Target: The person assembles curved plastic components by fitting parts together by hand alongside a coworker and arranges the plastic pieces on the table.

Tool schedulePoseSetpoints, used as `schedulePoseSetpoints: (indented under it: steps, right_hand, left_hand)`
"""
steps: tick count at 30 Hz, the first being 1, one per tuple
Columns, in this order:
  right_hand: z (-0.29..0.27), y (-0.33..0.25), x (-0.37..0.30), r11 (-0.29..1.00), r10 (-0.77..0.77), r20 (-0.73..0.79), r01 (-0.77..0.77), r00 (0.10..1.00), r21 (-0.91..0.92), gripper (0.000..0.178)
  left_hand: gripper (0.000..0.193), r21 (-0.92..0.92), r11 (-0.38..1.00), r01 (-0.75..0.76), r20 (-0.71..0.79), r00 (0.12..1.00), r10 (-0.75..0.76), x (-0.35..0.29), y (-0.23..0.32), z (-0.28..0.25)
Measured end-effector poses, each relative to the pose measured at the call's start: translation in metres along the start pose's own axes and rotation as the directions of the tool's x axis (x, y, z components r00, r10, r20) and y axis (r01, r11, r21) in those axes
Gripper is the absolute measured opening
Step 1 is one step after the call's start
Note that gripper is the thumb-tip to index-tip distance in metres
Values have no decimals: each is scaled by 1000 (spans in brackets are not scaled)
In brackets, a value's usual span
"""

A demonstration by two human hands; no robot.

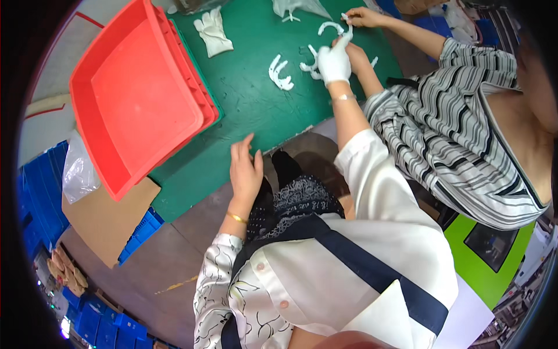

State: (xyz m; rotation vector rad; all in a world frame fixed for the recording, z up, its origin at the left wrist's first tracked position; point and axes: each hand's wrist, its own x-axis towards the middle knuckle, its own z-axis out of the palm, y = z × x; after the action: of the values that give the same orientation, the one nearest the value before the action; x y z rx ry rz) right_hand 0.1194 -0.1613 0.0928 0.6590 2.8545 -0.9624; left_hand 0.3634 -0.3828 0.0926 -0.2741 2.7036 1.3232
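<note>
My left hand (246, 166) is bare, with a gold bangle at the wrist. It hovers at the near edge of the green table (250, 110), fingers apart and nothing in them. A white glove covers my right hand (335, 63), which reaches across the table with a finger stretched toward a co-worker's hands. Beside its thumb side lies a curved white plastic part (311, 65). Another pronged white part (281, 73) rests further left, and a white arc-shaped piece (331, 27) lies beyond. The co-worker's hand (363, 17) pinches a small white piece; their other hand is partly behind my glove.
Stacked red trays (139, 93) stand at the left of the table. An empty white glove (213, 32) and a clear plastic bag (302, 8) lie at the far side. A co-worker in a striped top (447, 134) is close on my right. Cardboard (110, 221) and blue crates (43, 186) are at left.
</note>
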Motion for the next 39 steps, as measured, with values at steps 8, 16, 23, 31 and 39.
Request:
schedulePoseSetpoints:
  steps: [8, 16, 23, 31, 39]
  right_hand:
    - [-9, 31, -9, 985, -45, 7, 45, 999, -167, 87]
    - [9, 78, -100, 997, -71, 138, 72, 988, -2, 68]
    - [16, 87, -122, 981, -191, 138, 183, 972, 71, 46]
    - [23, 82, -115, 963, -230, 107, 210, 967, 170, 22]
    - [28, 105, -109, 971, -201, 70, 189, 977, 148, 17]
  left_hand:
    - [47, 162, 982, 92, -158, 985, -66, -54, -65, -26]
    - [116, 566, 735, 374, -241, 927, -287, -90, -125, -54]
    - [127, 658, 551, 514, -206, 826, -524, -64, -112, -44]
    - [137, 736, 473, 484, -97, 767, -634, -55, -114, -44]
    - [141, 773, 411, 483, -128, 754, -645, -48, -115, -33]
